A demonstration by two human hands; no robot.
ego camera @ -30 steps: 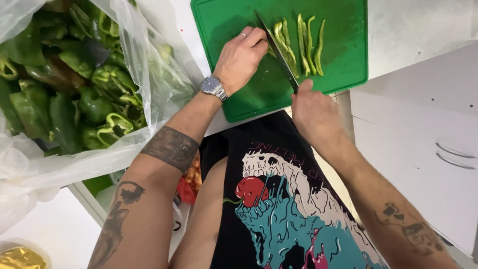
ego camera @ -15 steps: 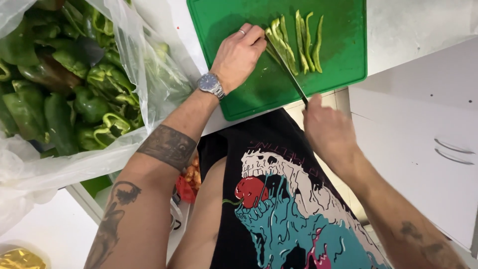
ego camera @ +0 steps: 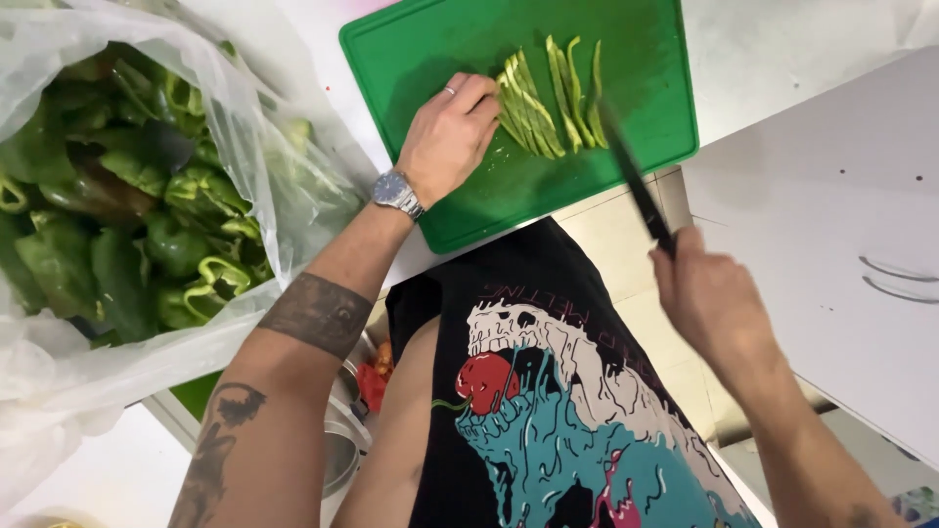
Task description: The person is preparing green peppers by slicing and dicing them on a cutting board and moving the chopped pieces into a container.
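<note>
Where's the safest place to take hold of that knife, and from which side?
Probably by the dark handle, where the right hand already wraps it, coming from the person's side of the green cutting board. The knife points its long blade away toward the pepper strips, so the handle end is nearest and blunt.

A white countertop (ego camera: 782,49) runs across the top of the view, pale and faintly speckled under even, bright light. To the right stands a white cabinet front (ego camera: 831,244) bearing two curved metal handles (ego camera: 895,279), one just above the other, with a few small dark specks on its surface. Between the counter edge and the cabinet, a beige tiled floor (ego camera: 636,274) shows below. At lower left, another white surface (ego camera: 88,479) spreads out flat, and shadows stay soft throughout.
</note>
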